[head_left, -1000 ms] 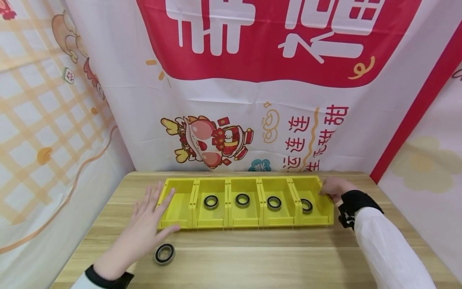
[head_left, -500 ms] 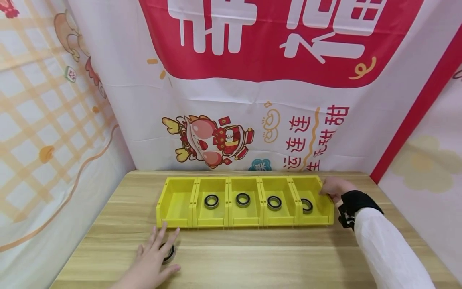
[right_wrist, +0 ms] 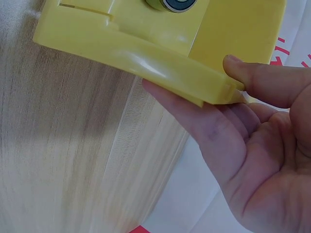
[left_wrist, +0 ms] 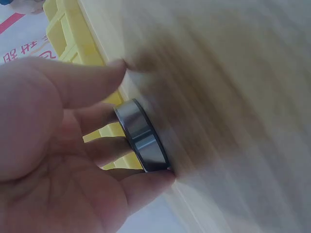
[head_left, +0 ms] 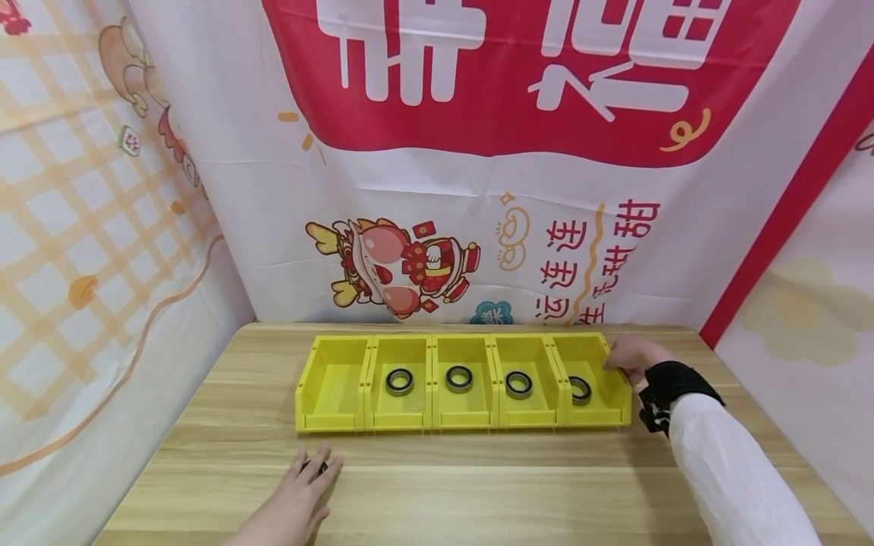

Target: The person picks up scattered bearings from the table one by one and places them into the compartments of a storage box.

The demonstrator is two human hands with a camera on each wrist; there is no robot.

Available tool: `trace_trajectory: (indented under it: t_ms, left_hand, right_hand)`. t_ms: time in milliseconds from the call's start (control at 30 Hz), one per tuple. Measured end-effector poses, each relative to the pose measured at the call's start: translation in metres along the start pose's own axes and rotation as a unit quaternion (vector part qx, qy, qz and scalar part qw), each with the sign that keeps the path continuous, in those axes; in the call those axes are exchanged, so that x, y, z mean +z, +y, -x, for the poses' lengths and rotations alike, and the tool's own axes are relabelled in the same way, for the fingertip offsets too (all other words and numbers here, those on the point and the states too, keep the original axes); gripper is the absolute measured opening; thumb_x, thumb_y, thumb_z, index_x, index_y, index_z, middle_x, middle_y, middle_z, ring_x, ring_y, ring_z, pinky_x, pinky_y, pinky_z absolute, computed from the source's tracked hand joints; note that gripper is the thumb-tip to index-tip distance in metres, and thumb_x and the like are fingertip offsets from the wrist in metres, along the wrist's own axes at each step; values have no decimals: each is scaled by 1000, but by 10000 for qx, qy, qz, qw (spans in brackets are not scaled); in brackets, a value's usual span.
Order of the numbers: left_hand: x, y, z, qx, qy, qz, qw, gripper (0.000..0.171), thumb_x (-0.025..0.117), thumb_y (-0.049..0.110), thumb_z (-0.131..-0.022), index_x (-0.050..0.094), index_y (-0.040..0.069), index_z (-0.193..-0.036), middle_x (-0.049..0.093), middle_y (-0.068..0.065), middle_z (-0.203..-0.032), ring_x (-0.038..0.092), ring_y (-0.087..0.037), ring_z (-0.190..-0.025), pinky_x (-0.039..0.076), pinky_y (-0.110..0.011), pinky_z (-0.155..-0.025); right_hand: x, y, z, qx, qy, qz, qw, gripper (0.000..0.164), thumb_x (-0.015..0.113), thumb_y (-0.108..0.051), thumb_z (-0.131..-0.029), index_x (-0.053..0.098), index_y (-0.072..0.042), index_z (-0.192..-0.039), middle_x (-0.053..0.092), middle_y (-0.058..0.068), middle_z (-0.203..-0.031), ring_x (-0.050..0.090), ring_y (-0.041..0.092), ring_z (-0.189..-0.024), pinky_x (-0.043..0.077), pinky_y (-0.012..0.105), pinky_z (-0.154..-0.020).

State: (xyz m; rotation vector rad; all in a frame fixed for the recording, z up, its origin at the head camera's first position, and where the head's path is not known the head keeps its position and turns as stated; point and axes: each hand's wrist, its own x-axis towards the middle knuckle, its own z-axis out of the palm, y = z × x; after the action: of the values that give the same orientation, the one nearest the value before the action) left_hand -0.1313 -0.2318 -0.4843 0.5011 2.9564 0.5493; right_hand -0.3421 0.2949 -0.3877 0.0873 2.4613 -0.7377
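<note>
My left hand [head_left: 290, 502] is low over the table in front of the leftmost bin, its fingers spread across a ball bearing [left_wrist: 142, 138]. In the left wrist view the bearing lies against the wood with fingertips at its rim, while the thumb stands apart from it. Fingers hide most of that bearing from the head view. At the far end of the row, my right hand [head_left: 636, 356] grips the side wall of the rightmost yellow bin [right_wrist: 136, 58], thumb on the inner side and fingers outside and beneath.
Several yellow bins stand joined in a row along the back of the wooden table [head_left: 437, 493]. One bearing lies in each of the bins except the leftmost bin [head_left: 334, 383], such as this bearing [head_left: 459, 378]. A printed cloth [head_left: 437, 182] hangs behind.
My left hand has drawn back from beside the leftmost bin and come down onto the loose bearing, which has shifted slightly away from me. My right hand keeps its grip on the bin.
</note>
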Motion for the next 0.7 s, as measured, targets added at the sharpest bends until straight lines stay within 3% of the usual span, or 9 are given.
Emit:
trace_trajectory:
  t_ms: [133, 400, 600, 700]
  left_hand:
    - [-3, 2, -3, -75, 20, -83, 9999, 55, 71, 10, -83, 52, -3, -133, 39, -29, -142, 32, -60, -123, 34, -67, -94]
    - [-11, 4, -11, -298, -133, -202, 9993, 53, 77, 13, -77, 60, 0, -126, 47, -25, -137, 42, -56, -119, 40, -64, -90]
    - [-12, 6, -14, -121, 248, -490, 9984, 46, 80, 9, -71, 68, 3, -115, 56, -25, -126, 52, -53, -108, 46, -60, -85]
    - [-13, 4, -16, 111, 404, -537, 9977, 40, 81, 5, -66, 72, 4, -106, 62, -22, -114, 58, -45, -96, 51, -53, -78]
  right_hand:
    - [1, 1, -1, -29, 42, 85, 10000, 11, 53, -5, -93, 51, 5, -89, 43, 3, -67, 39, 11, -55, 42, 22, -55]
    - [0, 3, -1, -28, 36, 44, 10000, 12, 53, -5, -92, 52, 7, -92, 49, 6, -73, 42, 11, -56, 45, 23, -57]
    - [0, 2, -2, -13, 2, 67, 10000, 14, 54, -6, -93, 52, 8, -97, 53, 9, -78, 46, 14, -60, 46, 24, -59]
    - [0, 2, -3, -23, -21, 55, 10000, 16, 53, -6, -93, 52, 9, -98, 54, 10, -81, 50, 15, -63, 48, 26, -60]
